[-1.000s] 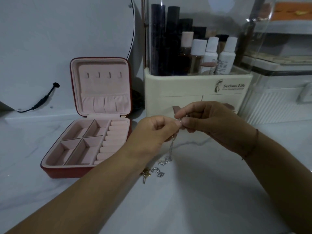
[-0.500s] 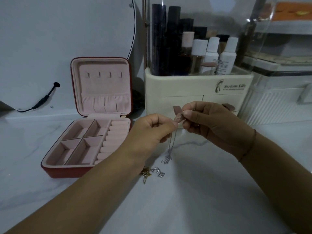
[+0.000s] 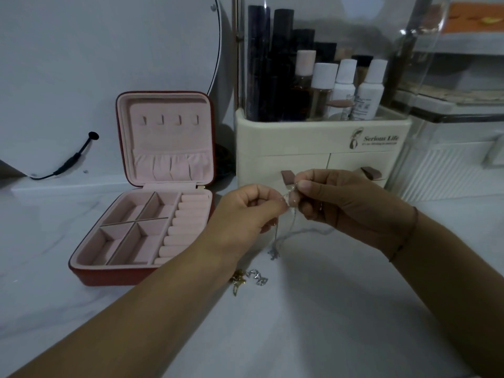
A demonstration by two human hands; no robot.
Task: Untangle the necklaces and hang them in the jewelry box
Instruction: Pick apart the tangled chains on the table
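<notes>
The fingers (image 3: 276,199) of the left hand (image 3: 245,214) and those of the right hand (image 3: 343,205) meet almost tip to tip. Both pinch the top of a thin silver necklace (image 3: 283,231), at its clasp or at a small knot; it is too fine to tell which. I think it is held up above the worktop (image 3: 313,309) so that the chain hangs free and its own weight draws it straight. At 7 o'clock from the pinch, just beside the left wrist, lies a small heap (image 3: 249,278) of gold and silver pieces — probably the rest of the tangle, waiting its turn. The jewelry box (image 3: 114,271) stands open at 9 o'clock with its lid upright, and the four hooks (image 3: 169,120) inside are bare — ready for hanging. At 12 o'clock, behind the hands, stands a cream organiser (image 3: 313,143) with bottles (image 3: 346,85).
</notes>
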